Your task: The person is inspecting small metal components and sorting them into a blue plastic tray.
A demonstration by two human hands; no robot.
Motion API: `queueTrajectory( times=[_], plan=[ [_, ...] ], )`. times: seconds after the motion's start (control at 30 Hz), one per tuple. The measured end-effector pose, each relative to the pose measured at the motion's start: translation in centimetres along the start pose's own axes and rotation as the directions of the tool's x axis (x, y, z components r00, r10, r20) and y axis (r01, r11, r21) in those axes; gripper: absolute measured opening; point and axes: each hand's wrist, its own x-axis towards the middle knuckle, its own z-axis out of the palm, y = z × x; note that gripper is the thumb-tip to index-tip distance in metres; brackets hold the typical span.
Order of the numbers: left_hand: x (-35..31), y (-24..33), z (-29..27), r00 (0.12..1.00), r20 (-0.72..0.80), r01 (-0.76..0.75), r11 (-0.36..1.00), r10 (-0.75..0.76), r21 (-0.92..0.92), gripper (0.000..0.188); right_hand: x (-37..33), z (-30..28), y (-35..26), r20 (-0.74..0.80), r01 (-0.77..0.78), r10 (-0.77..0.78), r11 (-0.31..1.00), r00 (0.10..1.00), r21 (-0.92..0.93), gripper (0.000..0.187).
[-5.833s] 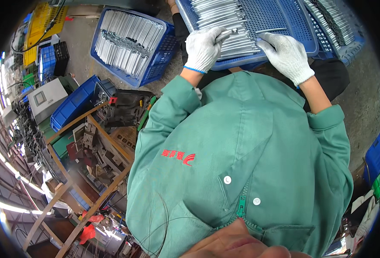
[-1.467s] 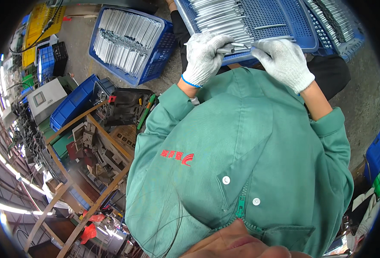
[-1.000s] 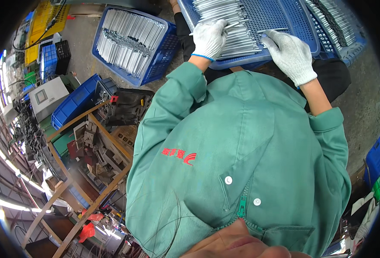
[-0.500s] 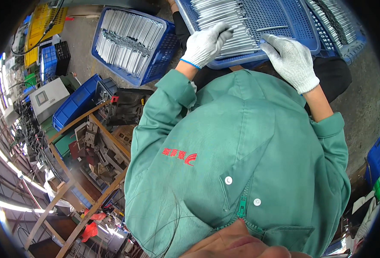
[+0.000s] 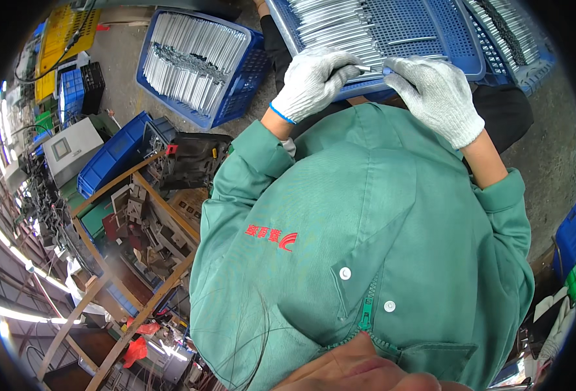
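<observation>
My left hand (image 5: 315, 83), in a white knitted glove, is closed in a pinch on a thin silver metal rod (image 5: 365, 68), whose short end sticks out toward my right hand. A small gap separates the two hands' fingertips. The fingers of my right hand (image 5: 439, 98), gloved in the same white knit with grey fingertips, are bent together; what they grip is mostly hidden. Both hands are over the near edge of a blue perforated basket (image 5: 454, 29). Inside it, many silver rods (image 5: 330, 26) lie side by side at the left, and a loose rod (image 5: 412, 40) lies apart.
Left of my knees stands another blue basket (image 5: 252, 72) full of silver rods. A further rod-filled basket (image 5: 535, 78) is at the far right. Wooden framing (image 5: 151, 189), a grey control box (image 5: 73, 148) and a blue bin (image 5: 115, 156) stand along the left.
My left hand has moved slightly down and right, toward my right hand, and the rod's end now shows at its fingertips. The right hand has shifted slightly, its fingers more bent.
</observation>
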Motion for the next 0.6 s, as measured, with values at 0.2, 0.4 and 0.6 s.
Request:
queueTrajectory(
  times=[0.2, 0.4, 0.6],
  plan=[
    [0.0, 1.0, 0.1, 0.992, -0.09, -0.08, 0.993, 0.088, 0.082, 0.011, 0.7, -0.5, -0.4, 0.11, -0.085, 0.093, 0.994, 0.99, -0.073, 0.026],
    [-0.1, 1.8, 0.3, 0.976, -0.183, -0.063, 0.956, 0.119, 0.285, 0.013, 0.4, -0.6, -1.2, 0.125, -0.081, 0.079, 0.997, 0.989, 0.007, 0.028],
    [0.0, 1.5, 0.3, 0.96, -0.198, -0.132, 0.943, 0.199, 0.306, 0.015, 0.5, 0.1, -0.3, 0.053, -0.091, 0.09, 0.996, 0.994, 0.018, 0.031]
  ],
)
